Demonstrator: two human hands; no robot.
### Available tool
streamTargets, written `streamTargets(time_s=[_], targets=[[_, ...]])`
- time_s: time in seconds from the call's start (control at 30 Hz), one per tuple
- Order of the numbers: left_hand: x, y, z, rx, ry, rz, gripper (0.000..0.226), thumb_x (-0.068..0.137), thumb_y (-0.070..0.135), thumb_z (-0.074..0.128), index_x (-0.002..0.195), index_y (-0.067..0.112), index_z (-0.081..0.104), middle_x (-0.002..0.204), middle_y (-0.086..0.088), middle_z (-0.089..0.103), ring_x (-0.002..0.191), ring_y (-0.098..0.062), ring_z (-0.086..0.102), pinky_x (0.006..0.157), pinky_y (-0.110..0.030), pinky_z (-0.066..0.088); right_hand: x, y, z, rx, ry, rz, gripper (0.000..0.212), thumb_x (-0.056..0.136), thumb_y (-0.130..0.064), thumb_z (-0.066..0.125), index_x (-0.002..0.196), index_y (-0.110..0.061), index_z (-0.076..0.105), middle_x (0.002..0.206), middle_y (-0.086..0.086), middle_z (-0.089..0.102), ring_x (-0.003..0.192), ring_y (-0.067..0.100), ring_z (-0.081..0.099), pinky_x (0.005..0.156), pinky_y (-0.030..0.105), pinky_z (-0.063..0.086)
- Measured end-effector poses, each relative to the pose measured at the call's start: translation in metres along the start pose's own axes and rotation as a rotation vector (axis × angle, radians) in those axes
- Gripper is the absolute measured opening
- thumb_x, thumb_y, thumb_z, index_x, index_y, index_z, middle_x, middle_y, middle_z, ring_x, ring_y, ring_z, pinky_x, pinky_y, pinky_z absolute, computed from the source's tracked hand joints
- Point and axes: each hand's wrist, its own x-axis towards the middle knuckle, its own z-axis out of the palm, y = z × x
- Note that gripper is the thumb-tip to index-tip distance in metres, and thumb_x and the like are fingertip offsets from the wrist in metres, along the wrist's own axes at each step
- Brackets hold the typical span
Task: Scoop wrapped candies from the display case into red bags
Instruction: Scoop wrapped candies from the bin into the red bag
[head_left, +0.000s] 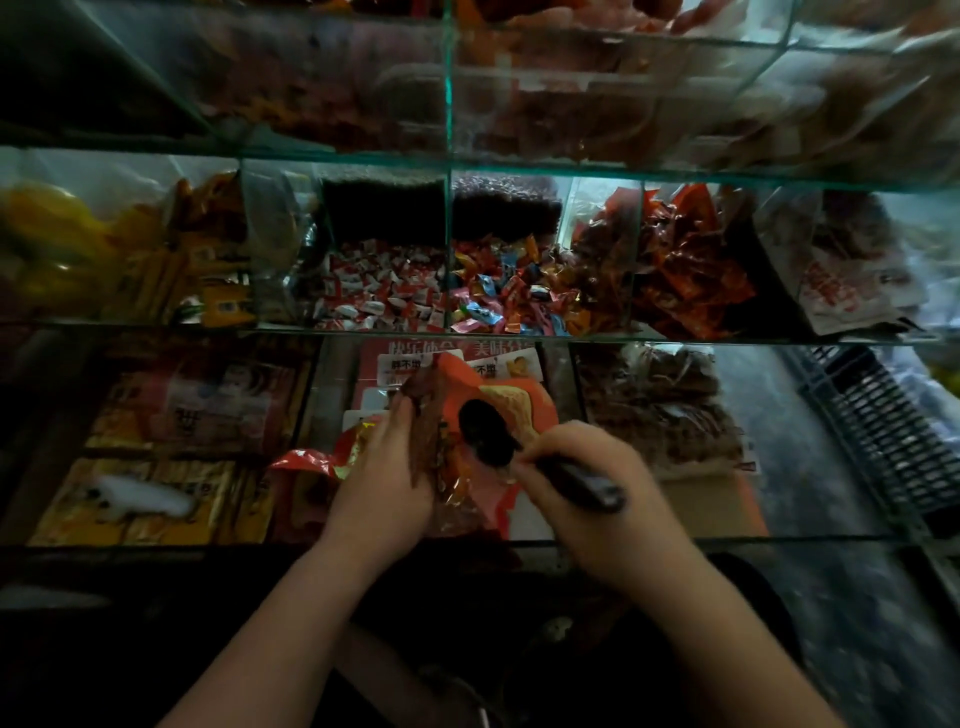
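Scoop (498, 441): black, long axis diagonal, bowl pointing up-left into bag (467, 415), handle down-right in closed right hand (582, 467). Left hand (384, 478) grips bag's mouth. Bag over case (519, 335) front edge, below candies (498, 296).

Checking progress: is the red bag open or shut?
Open: the left hand holds the red bag mouth apart, black scoop inside.

"胖不掉" on white label (407, 364) and red sign (415, 347) partly legible "快乐"
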Motion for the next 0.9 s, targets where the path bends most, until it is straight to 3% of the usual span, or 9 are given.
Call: streamTargets(time_s=[0.1, 0.33, 0.43, 0.5, 0.6, 0.67, 0.73, 0.8, 0.9], targets=[[-0.006, 0.001, 0.009, 0.010, -0.048, -0.019, 0.086, 0.097, 0.022, 0.063, 0.162, 0.035, 0.009, 0.167, 0.009, 0.020, 0.149, -0.018, 0.032, 0.115, -0.047, 0.041, 0.017, 0.016, 0.040, -0.100, -0.198, 0.017, 0.024, 0.087, -0.013, 0.076, 0.110, -0.022, 0.075, 0.113, -0.004, 0.063, 0.102, 0.015, 0.064, 0.093, 0.031, 0.054], [-0.008, -0.002, 0.011, -0.033, -0.067, -0.038, 0.093, 0.093, 0.005, 0.055, 0.164, 0.030, -0.001, 0.171, 0.012, 0.001, 0.157, -0.016, 0.008, 0.125, -0.040, 0.024, 0.041, 0.045, 0.083, -0.031, -0.201, 0.083, 0.018, 0.086, -0.008, 0.078, 0.104, -0.007, 0.078, 0.108, 0.012, 0.074, 0.105, 0.029, 0.070, 0.093, 0.043, 0.054], [-0.009, -0.002, 0.011, -0.028, -0.059, -0.045, 0.097, 0.091, 0.008, 0.059, 0.163, 0.032, -0.002, 0.171, 0.012, 0.001, 0.157, -0.017, 0.009, 0.124, -0.044, 0.027, 0.038, 0.051, 0.085, -0.034, -0.180, 0.079, 0.012, 0.084, -0.012, 0.079, 0.096, -0.012, 0.080, 0.104, 0.007, 0.076, 0.103, 0.021, 0.070, 0.093, 0.030, 0.052], [-0.008, -0.002, 0.011, -0.050, -0.052, -0.047, 0.099, 0.090, 0.008, 0.059, 0.163, 0.033, -0.001, 0.170, 0.013, 0.003, 0.157, -0.015, 0.010, 0.124, -0.044, 0.028, 0.037, 0.052, 0.081, 0.006, -0.161, 0.181, 0.007, 0.084, -0.011, 0.078, 0.086, -0.017, 0.080, 0.094, -0.002, 0.078, 0.095, 0.013, 0.071, 0.088, 0.023, 0.052], [-0.009, -0.002, 0.013, -0.055, -0.057, -0.044, 0.100, 0.088, 0.007, 0.058, 0.163, 0.034, -0.003, 0.170, 0.015, 0.001, 0.157, -0.014, 0.009, 0.123, -0.041, 0.028, 0.041, 0.049, 0.077, 0.123, -0.178, 0.375, 0.025, 0.084, -0.009, 0.076, 0.067, -0.027, 0.077, 0.077, -0.010, 0.077, 0.077, 0.002, 0.071, 0.073, 0.025, 0.056], [-0.012, -0.001, 0.015, -0.045, -0.062, -0.031, 0.101, 0.088, 0.008, 0.057, 0.162, 0.036, -0.005, 0.169, 0.019, -0.002, 0.156, -0.013, 0.009, 0.119, -0.033, 0.029, 0.043, 0.044, 0.074, 0.250, -0.109, 0.490, 0.027, 0.083, -0.020, 0.081, 0.063, -0.036, 0.075, 0.072, -0.013, 0.076, 0.068, -0.002, 0.070, 0.058, 0.017, 0.052], [-0.014, -0.001, 0.017, -0.040, -0.065, -0.022, 0.102, 0.087, 0.009, 0.057, 0.161, 0.039, -0.007, 0.167, 0.023, -0.004, 0.156, -0.013, 0.010, 0.114, -0.029, 0.029, 0.041, 0.039, 0.070, 0.411, -0.002, 0.603, 0.018, 0.080, -0.032, 0.087, 0.066, -0.035, 0.077, 0.071, -0.011, 0.077, 0.065, 0.004, 0.073, 0.051, 0.021, 0.053], [-0.014, -0.002, 0.016, -0.041, -0.065, -0.020, 0.103, 0.087, 0.010, 0.058, 0.160, 0.040, -0.007, 0.167, 0.024, -0.003, 0.156, -0.012, 0.009, 0.117, -0.032, 0.029, 0.038, 0.037, 0.067, 0.532, 0.084, 0.667, 0.012, 0.078, -0.035, 0.088, 0.073, -0.027, 0.080, 0.074, -0.002, 0.079, 0.073, 0.017, 0.077, 0.058, 0.037, 0.062], [-0.012, -0.003, 0.013, -0.056, -0.054, -0.031, 0.100, 0.088, 0.012, 0.062, 0.162, 0.035, -0.001, 0.169, 0.016, 0.005, 0.156, -0.013, 0.010, 0.124, -0.044, 0.028, 0.032, 0.032, 0.056, 0.579, 0.179, 0.687, 0.015, 0.073, -0.041, 0.083, 0.077, -0.026, 0.081, 0.076, 0.002, 0.079, 0.078, 0.023, 0.079, 0.068, 0.040, 0.064]])
